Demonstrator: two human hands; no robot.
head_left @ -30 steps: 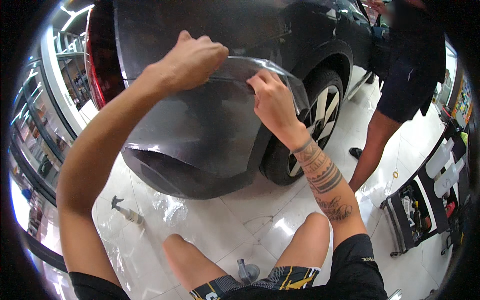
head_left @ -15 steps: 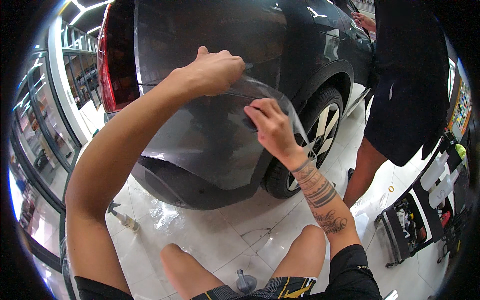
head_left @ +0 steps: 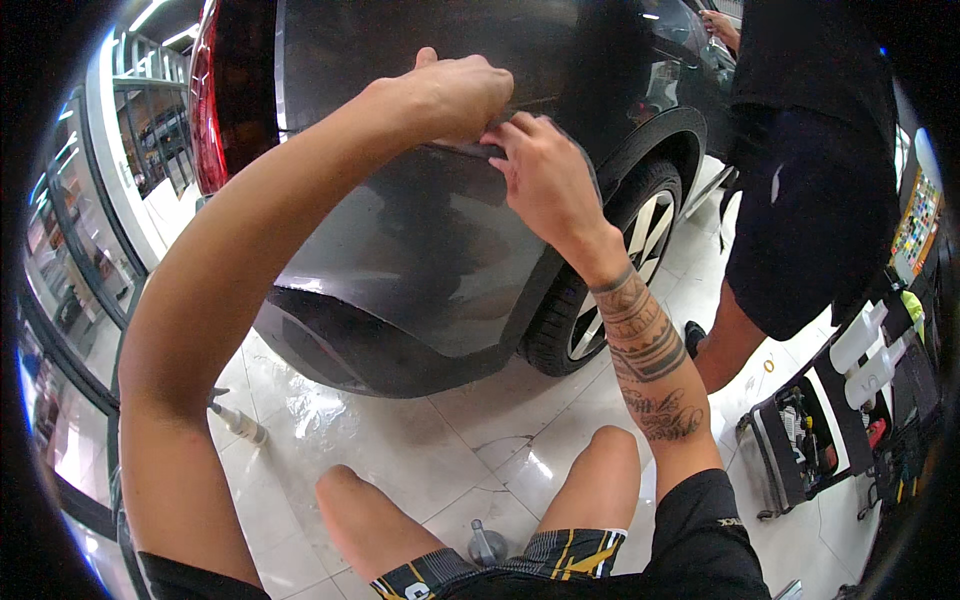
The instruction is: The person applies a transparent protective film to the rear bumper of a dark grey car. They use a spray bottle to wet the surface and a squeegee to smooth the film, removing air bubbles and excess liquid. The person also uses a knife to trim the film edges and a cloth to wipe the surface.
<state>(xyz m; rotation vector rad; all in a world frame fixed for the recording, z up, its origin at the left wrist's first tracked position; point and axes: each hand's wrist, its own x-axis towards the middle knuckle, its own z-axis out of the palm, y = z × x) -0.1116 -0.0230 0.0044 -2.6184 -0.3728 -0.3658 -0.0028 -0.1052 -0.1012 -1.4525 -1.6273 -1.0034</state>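
A dark grey car's rear corner panel (head_left: 400, 240) curves in front of me, with a clear film (head_left: 588, 165) lifted off it in a fold by the wheel arch. Over the panel's upper part, my left hand (head_left: 450, 98) is closed, its fingers curled round the film's edge and mostly hidden from view. Just below and right of it, my right hand (head_left: 550, 185) has bent fingers at the same film edge, almost touching the left hand. Its thumb stands a little apart. Part of the film's grip is hidden behind the fingers.
The rear wheel (head_left: 640, 240) is right of my right wrist. A person in dark clothing (head_left: 810, 200) stands at the right, beside a tool cart (head_left: 800, 440). On the wet tiled floor are a spray bottle (head_left: 240, 425) and a grey bottle (head_left: 487, 545) between my knees.
My right hand has moved up from the lower panel to beside the left hand. The left hand has risen slightly. The film's loose fold now shows less, behind the right hand.
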